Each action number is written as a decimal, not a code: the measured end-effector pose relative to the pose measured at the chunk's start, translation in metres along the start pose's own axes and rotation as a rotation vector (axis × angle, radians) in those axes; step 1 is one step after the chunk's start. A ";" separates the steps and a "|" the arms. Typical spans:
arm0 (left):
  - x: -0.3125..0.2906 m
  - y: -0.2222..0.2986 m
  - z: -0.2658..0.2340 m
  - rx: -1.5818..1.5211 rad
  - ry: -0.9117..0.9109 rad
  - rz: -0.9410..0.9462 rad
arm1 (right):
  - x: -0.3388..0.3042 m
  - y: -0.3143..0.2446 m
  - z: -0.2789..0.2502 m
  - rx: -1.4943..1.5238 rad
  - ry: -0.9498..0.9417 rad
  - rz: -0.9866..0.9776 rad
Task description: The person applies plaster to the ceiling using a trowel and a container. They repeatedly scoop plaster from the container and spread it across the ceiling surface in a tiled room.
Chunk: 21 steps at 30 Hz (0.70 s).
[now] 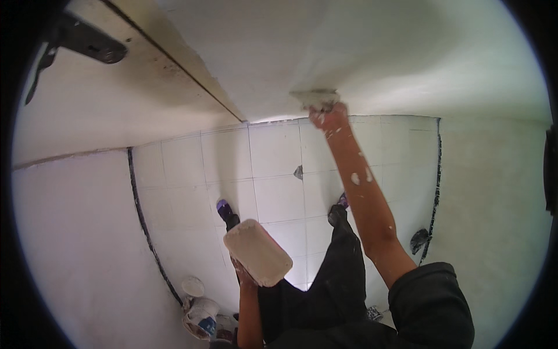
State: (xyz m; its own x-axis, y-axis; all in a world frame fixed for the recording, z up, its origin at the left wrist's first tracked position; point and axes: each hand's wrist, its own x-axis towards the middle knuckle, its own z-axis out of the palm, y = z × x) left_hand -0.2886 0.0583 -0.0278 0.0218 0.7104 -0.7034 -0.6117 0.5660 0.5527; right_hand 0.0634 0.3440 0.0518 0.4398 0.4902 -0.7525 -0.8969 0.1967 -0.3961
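My left hand (242, 271) is closed on the side of a rounded rectangular tray (235, 234), and its fingers are partly hidden beneath. A smooth layer of pale putty (260, 253) covers the tray's top. My right arm stretches forward, spotted with white splashes. At its end my right hand (329, 116) grips a putty knife (315, 98) coated in pale paste. The blade lies at the white wall (360, 52), low down near the floor; its outline is slightly blurred.
A door with a dark handle (93, 43) stands at the upper left. Small dark scraps (299, 173) lie on the white tiled floor (273, 200). A stained bucket (200, 319) and a round lid (192, 286) sit at the lower left. Black strips edge the floor along both side walls.
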 end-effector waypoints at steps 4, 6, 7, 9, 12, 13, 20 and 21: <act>-0.006 0.017 0.013 0.126 -0.052 0.013 | -0.100 -0.060 0.011 -0.418 -0.643 -0.187; 0.014 0.005 0.002 0.170 -0.112 0.038 | -0.135 -0.047 0.010 0.177 -0.385 0.108; 0.026 -0.004 -0.009 0.489 -0.135 0.155 | -0.129 -0.036 -0.011 0.126 -0.286 -0.036; 0.048 -0.027 -0.026 0.625 -0.108 0.208 | -0.071 -0.009 -0.070 0.070 -0.066 -0.138; 0.084 -0.062 -0.040 0.208 -0.015 0.016 | 0.100 0.055 -0.230 0.024 -0.169 -0.001; 0.095 -0.075 -0.048 0.194 -0.002 -0.007 | 0.160 0.079 -0.276 0.052 -0.013 0.016; 0.138 -0.143 -0.084 0.184 0.084 -0.127 | 0.387 0.140 -0.354 0.100 -0.038 -0.090; 0.137 -0.147 -0.084 0.184 0.079 -0.136 | 0.395 0.128 -0.334 0.069 -0.064 -0.091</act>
State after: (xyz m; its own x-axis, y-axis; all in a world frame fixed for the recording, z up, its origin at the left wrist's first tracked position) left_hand -0.2619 0.0372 -0.2427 0.0280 0.5914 -0.8059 -0.4529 0.7263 0.5172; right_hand 0.1374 0.2790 -0.4717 0.5176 0.5204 -0.6791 -0.8554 0.2996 -0.4225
